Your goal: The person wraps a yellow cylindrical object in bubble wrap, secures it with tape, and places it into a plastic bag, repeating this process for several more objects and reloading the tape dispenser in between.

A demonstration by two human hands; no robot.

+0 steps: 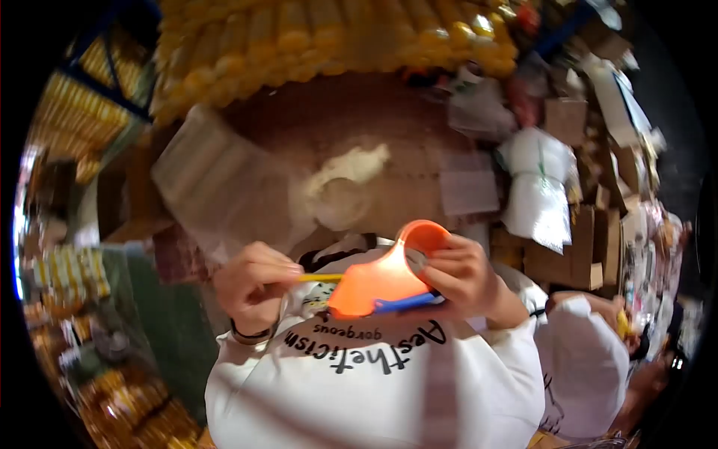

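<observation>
My right hand [462, 275] grips an orange plastic piece [374, 281] by its round, ring-like end, thumb and fingers around the rim. Along the lower edge of this piece runs a blue strip [407, 302]. My left hand [258, 286] is closed in a pinch on a thin yellow stick [320, 278], whose far end meets the left side of the orange piece. Both hands are in front of my white shirt [374, 382], at chest height. A dark band circles my left wrist.
Yellow-filled packs [314, 37] are stacked across the back. A clear plastic sheet [224, 179] and a pale crumpled bag [348, 179] lie ahead. To the right are a white wrapped bundle [537, 179] and cardboard boxes [565, 251]. Another person in white [583, 367] sits close on my right.
</observation>
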